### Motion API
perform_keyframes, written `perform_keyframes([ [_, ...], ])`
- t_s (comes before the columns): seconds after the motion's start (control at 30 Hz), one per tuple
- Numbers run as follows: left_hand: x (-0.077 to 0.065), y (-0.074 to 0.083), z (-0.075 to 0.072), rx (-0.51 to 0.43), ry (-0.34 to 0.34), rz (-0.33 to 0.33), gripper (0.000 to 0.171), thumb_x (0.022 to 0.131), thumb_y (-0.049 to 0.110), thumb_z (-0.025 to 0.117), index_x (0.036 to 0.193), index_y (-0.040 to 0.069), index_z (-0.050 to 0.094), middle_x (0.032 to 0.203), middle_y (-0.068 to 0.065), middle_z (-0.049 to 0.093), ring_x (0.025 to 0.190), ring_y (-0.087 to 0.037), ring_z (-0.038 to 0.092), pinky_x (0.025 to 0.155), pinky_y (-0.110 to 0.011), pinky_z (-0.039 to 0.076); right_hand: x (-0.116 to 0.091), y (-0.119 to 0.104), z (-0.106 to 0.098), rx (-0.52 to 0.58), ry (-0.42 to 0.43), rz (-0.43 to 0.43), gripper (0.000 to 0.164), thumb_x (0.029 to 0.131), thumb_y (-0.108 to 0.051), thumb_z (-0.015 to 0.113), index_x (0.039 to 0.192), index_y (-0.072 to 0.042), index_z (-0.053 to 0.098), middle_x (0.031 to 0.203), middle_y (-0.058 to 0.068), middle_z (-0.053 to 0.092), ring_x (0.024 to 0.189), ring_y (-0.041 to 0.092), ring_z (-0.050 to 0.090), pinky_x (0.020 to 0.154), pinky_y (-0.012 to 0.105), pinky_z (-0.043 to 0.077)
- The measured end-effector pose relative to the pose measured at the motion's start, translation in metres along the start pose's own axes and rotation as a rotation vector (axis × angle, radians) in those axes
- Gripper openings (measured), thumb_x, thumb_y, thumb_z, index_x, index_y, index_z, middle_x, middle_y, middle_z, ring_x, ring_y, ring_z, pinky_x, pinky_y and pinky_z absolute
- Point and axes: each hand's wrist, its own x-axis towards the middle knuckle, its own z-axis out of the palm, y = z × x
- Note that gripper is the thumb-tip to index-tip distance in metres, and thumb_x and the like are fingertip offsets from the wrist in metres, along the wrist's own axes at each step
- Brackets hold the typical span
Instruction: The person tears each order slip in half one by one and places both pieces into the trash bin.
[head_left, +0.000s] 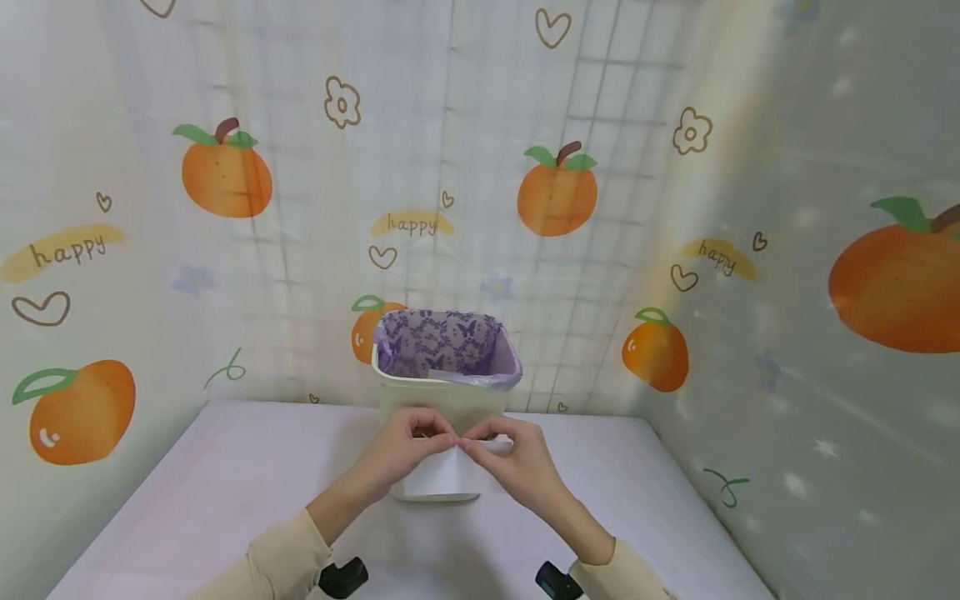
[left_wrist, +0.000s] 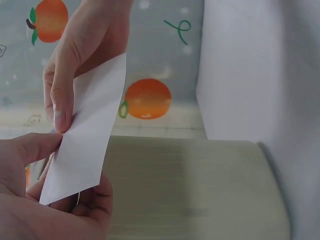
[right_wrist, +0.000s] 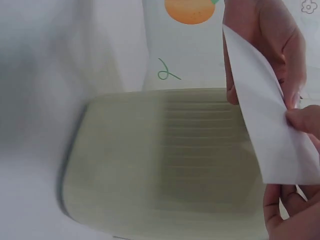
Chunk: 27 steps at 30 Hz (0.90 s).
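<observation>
Both hands hold a small white piece of paper (head_left: 438,475) in front of a pale green bin (head_left: 442,400). At its top edge, my left hand (head_left: 408,442) pinches the paper between thumb and fingers. My right hand (head_left: 521,462) pinches the same edge, the two thumb tips meeting near the middle. In the left wrist view the paper (left_wrist: 92,125) hangs slanted, flat and uncreased below the thumbs. The right wrist view shows its other end (right_wrist: 265,115), with fingers behind it. A purple liner (head_left: 442,337) with a butterfly pattern lines the bin and folds over its rim.
The bin stands upright on a white table (head_left: 300,475), close to the back curtain (head_left: 480,275) printed with oranges. Inside the bin, a whitish piece (head_left: 444,375) shows near the front rim. Another printed curtain (head_left: 810,433) hangs along the right side.
</observation>
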Motion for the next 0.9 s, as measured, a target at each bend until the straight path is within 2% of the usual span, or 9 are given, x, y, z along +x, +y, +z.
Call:
perform_keyframes([
  [0.07,0.000,0.008,-0.006,0.017,0.014,0.007,0.009,0.098,0.015,0.074,0.099,0.007,0.078,0.096,-0.004,0.074,0.087,-0.017,0.058,0.076,-0.027,0.048,0.007,-0.005,-0.002,-0.003,-0.011,-0.008,0.003,0.096,-0.024,0.080,0.093,-0.023,0.080,0.088,-0.015,0.077,0.088,0.006,0.070,0.085,0.034,0.055],
  [0.17,0.003,0.016,-0.010,0.022,0.012,0.009,0.010,0.098,0.015,0.074,0.100,0.006,0.078,0.098,-0.006,0.075,0.089,-0.017,0.062,0.081,-0.029,0.051,0.014,-0.010,-0.006,-0.014,-0.025,0.002,0.008,0.096,-0.027,0.080,0.095,-0.019,0.080,0.090,-0.016,0.077,0.091,0.006,0.071,0.087,0.034,0.054],
  [0.23,0.004,0.019,-0.011,0.024,0.009,0.006,0.010,0.098,0.014,0.074,0.101,0.005,0.078,0.099,-0.006,0.076,0.091,-0.017,0.064,0.083,-0.030,0.052,0.016,-0.013,-0.010,-0.021,-0.041,0.012,0.010,0.096,-0.029,0.080,0.095,-0.019,0.080,0.091,-0.016,0.077,0.093,0.006,0.071,0.088,0.038,0.055],
  [0.33,0.006,0.024,-0.013,0.026,0.007,0.000,0.011,0.098,0.013,0.074,0.101,0.004,0.077,0.100,-0.007,0.076,0.091,-0.016,0.064,0.084,-0.030,0.052,0.020,-0.017,-0.014,-0.045,-0.072,0.024,0.010,0.097,-0.031,0.079,0.096,-0.021,0.080,0.092,-0.018,0.076,0.095,0.005,0.070,0.090,0.037,0.055],
  [0.47,0.009,0.034,-0.018,0.024,-0.007,0.026,0.011,0.098,0.012,0.073,0.102,0.002,0.077,0.100,-0.009,0.075,0.088,-0.016,0.061,0.080,-0.027,0.050,0.027,-0.021,-0.019,-0.042,-0.078,0.006,0.005,0.096,-0.027,0.080,0.095,-0.022,0.079,0.092,-0.015,0.076,0.094,0.006,0.070,0.088,0.034,0.054],
  [0.73,0.015,0.054,-0.026,0.017,-0.016,0.033,0.012,0.099,0.011,0.073,0.104,0.001,0.078,0.101,-0.011,0.076,0.090,-0.017,0.064,0.084,-0.029,0.052,0.043,-0.028,-0.028,-0.029,-0.084,-0.024,0.007,0.096,-0.024,0.080,0.096,-0.017,0.080,0.095,-0.010,0.078,0.097,0.010,0.072,0.092,0.043,0.055],
  [0.9,0.021,0.061,-0.030,0.030,0.004,0.053,0.011,0.098,0.011,0.074,0.102,0.001,0.078,0.097,-0.010,0.076,0.087,-0.017,0.062,0.081,-0.028,0.052,0.052,-0.033,-0.031,-0.032,-0.062,-0.052,0.005,0.095,-0.020,0.080,0.094,-0.015,0.080,0.091,-0.009,0.078,0.093,0.011,0.071,0.091,0.038,0.055],
])
